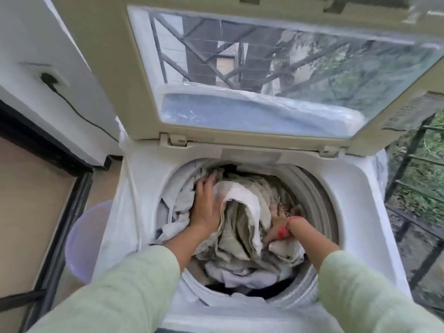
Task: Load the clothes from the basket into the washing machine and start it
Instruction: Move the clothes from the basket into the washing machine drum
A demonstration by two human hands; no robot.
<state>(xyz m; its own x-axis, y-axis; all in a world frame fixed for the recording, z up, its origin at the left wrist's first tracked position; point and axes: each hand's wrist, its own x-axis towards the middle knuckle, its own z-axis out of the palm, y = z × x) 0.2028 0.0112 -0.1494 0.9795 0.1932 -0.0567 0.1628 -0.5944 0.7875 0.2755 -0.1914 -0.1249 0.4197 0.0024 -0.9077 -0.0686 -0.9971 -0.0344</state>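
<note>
A white top-loading washing machine stands open below me, its glass lid raised upright at the back. The round drum holds a pile of clothes, mostly grey-green and white cloth. My left hand lies flat on the pile's left side with fingers spread, pressing the cloth. My right hand, with a red thread at the wrist, is down in the pile's right side, fingers curled into the grey-green fabric. A pale lilac basket stands on the floor left of the machine; its inside is hidden.
A white wall with a plugged-in black cable rises at the left. Below it is a dark-framed door. A black metal railing with greenery behind it runs along the right side of the machine.
</note>
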